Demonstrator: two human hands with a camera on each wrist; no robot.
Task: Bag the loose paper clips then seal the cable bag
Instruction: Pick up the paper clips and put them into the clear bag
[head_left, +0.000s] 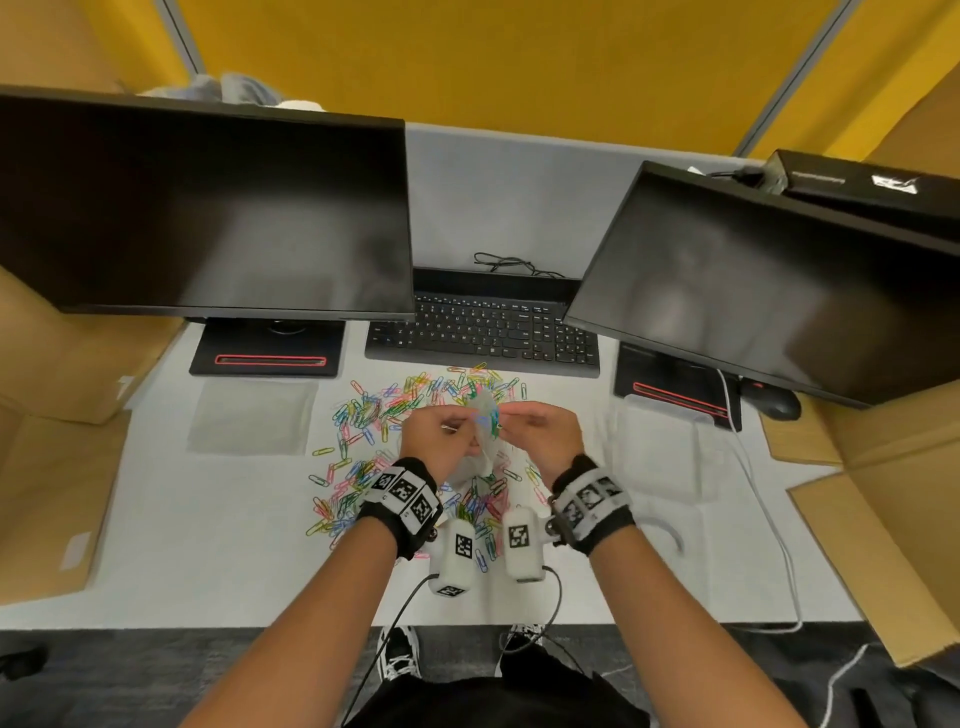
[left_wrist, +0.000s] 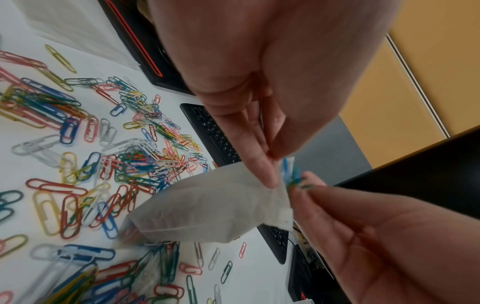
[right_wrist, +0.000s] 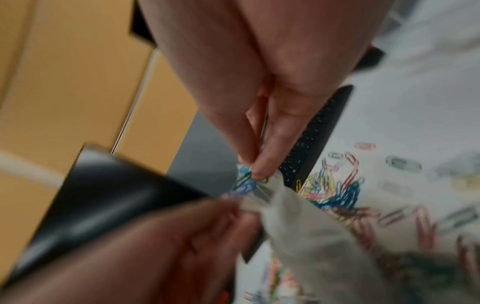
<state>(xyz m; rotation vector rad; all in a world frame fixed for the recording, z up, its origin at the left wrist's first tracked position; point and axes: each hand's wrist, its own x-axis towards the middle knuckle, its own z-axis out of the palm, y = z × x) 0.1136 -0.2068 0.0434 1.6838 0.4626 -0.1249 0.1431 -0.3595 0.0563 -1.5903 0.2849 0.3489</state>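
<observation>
left hand (left_wrist: 259, 98): pinches the rim of the small frosted bag (left_wrist: 207, 205), which is held above the desk (head_left: 208, 545).
right hand (left_wrist: 376, 236): fingertips nip a small bunch of blue and green clips (left_wrist: 294, 178) right at the bag mouth.
loose paper clips (head_left: 363, 410): most lie scattered on the desk in front of the keyboard (head_left: 483, 332); the bag looks almost empty.
step: feeding clips in, early in the job by my read.
cable bag: cannot tell which one; flat clear bags (head_left: 254, 415) lie left and right on the desk.
risk: the narrow mouth could fold shut, so clips snag on the rim and spill.
risk: a one-sided pinch could let the bag twist or slip.
</observation>
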